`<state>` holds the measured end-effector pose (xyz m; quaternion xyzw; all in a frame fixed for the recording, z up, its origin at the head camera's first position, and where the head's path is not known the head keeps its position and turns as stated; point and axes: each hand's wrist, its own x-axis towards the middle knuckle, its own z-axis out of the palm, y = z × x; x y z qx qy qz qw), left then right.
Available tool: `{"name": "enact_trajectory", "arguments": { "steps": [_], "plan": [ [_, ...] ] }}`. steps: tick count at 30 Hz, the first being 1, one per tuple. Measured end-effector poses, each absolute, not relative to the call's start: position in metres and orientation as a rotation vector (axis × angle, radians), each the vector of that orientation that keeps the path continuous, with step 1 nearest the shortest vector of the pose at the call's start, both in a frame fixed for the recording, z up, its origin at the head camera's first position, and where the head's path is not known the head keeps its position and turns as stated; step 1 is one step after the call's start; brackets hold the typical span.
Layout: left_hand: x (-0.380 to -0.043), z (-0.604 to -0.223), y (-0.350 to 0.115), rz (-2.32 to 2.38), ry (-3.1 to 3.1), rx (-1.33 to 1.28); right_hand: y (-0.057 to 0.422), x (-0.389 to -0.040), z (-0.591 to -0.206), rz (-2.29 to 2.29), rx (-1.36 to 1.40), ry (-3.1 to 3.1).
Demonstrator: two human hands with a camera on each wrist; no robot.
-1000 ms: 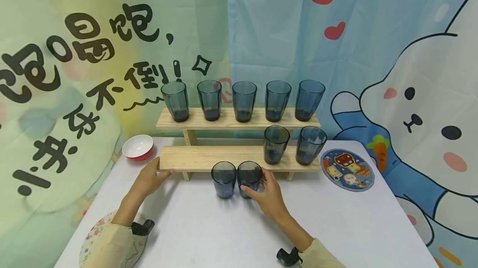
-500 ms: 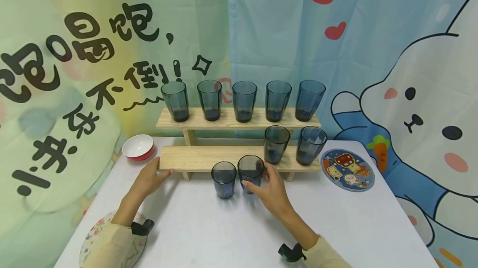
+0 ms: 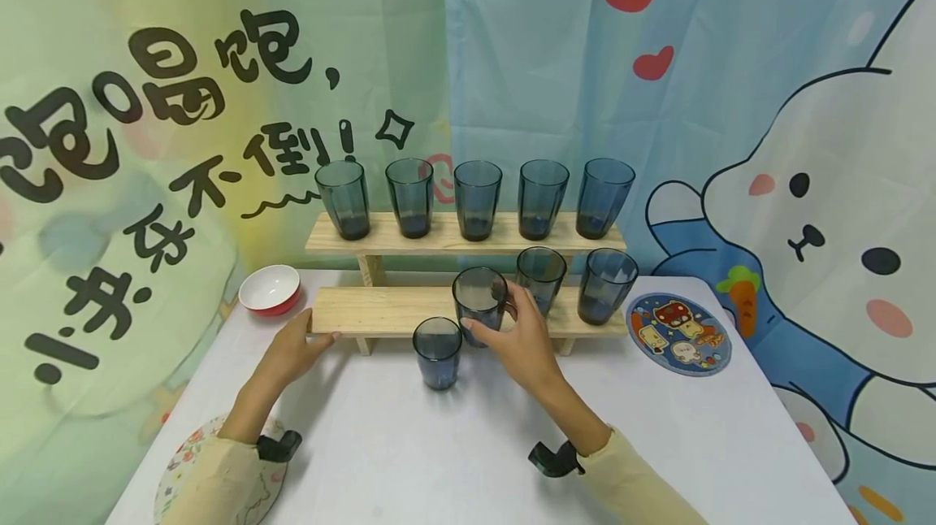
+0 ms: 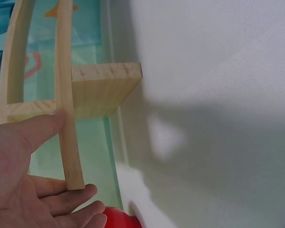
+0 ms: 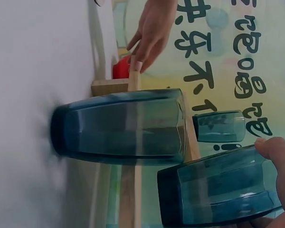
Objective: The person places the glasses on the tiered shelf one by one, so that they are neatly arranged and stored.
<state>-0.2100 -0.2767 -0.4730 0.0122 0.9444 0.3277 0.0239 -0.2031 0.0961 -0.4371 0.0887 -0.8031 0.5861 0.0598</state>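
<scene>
In the head view my right hand holds a blue-grey drinking glass upright, thumb on its near side and fingers round the right. The glass is raised in front of the lower plank of a two-tier wooden shelf. A second glass stands on the table just left of it. In the right wrist view, the held glass lies between thumb and fingers, which are partly out of frame. My left hand grips the lower plank's left end; in the left wrist view its thumb lies against the plank.
Several matching glasses line the upper plank. Two more, one of them a glass at the far right, stand on the lower plank. A red-and-white bowl sits left of the shelf, a round cartoon mat right. A floral mat lies under the left forearm.
My right hand has lifted its glass from the table, away from the neighbouring glass, and moved it up and forward toward the lower plank. The left hand has stayed at the shelf's end.
</scene>
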Motion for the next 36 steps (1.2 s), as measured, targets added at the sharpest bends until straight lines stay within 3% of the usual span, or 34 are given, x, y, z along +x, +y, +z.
{"name": "enact_trajectory", "arguments": {
  "steps": [19,36],
  "plan": [
    [-0.210,-0.473,-0.276,1.028,2.916,0.031,0.068,-0.245,-0.439,1.776,0.248,-2.354],
    [-0.209,-0.472,-0.276,1.018,2.926,0.044,0.066,-0.255,-0.453,1.788,0.217,-2.341]
  ]
}}
